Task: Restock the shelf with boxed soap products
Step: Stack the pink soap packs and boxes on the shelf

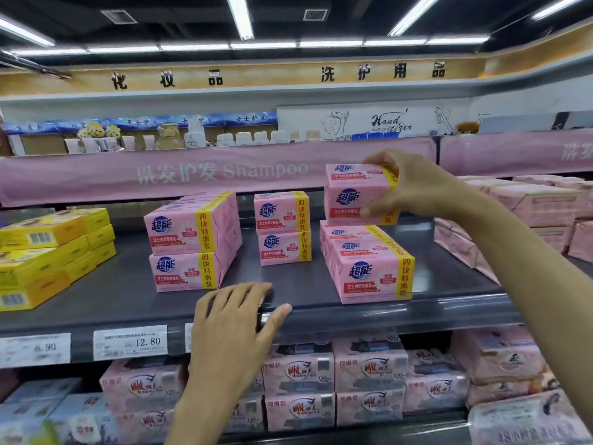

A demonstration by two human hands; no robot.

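Mid-placement: gripping a pink soap box in the right hand, over the right-hand stack; resting the left hand, fingers loosely spread and empty, on the shelf lip. Next, likely: lower squarely onto stack, release

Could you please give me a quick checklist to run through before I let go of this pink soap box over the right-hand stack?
1. Grip: right hand pinches the held pink box, thumb below, fingers on top: ok.
2. Label faces front, like the other boxes: ok.
3. Box fully seated on the right stack: cannot tell.
4. Gap to the middle stack: ok.
5. Left hand rests on the shelf edge, clear of the stack: ok.
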